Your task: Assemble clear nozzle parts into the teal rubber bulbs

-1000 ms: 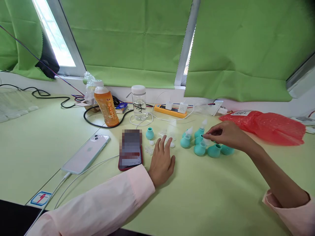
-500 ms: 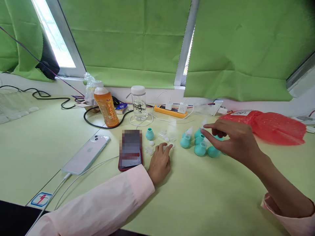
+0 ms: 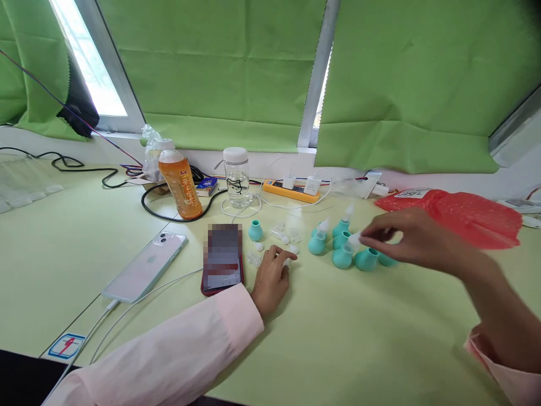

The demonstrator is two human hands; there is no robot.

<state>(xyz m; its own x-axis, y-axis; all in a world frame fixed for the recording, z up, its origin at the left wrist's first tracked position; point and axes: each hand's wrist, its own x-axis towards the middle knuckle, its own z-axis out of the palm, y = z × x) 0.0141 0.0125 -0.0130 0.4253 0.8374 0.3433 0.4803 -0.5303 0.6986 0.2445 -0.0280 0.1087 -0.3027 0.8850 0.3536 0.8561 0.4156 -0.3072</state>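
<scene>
Since the earlier frame, the left hand (image 3: 270,283) has kept roughly its place; the right hand (image 3: 422,239) has shifted down to the front nozzle (image 3: 353,242). Left to right, I observe: lone teal bulb (image 3: 255,232), open-necked; loose clear pieces (image 3: 254,259) near it; left fingers bent over further pieces, grip I cannot tell; then the bulb cluster (image 3: 316,245). Done: at least three bulbs bear nozzles. Left, I judge: the lone bulb and at least two open necks in the cluster. Hands are well apart. Right thumb and forefinger nearly meet at the front nozzle; whether clamped, I cannot tell.

Squat teal bulbs (image 3: 341,258) in a cluster, some with pointed translucent nozzles (image 3: 323,226) atop, one open bulb (image 3: 255,232) apart
</scene>
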